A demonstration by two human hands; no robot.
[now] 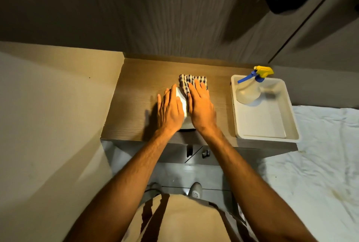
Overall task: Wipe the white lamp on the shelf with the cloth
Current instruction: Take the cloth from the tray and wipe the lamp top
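While left hand (pixel 170 108) lies flat steadying lamp (pixel 181 100) at frame centre, right hand (pixel 201 104) spreads on cloth (pixel 191 81) — lamp looks light, tippy; brace sides.

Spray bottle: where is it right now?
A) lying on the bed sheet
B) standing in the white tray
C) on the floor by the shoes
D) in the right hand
B: the spray bottle stands in the far corner of the tray, apart from both hands, which are on the lamp and cloth.
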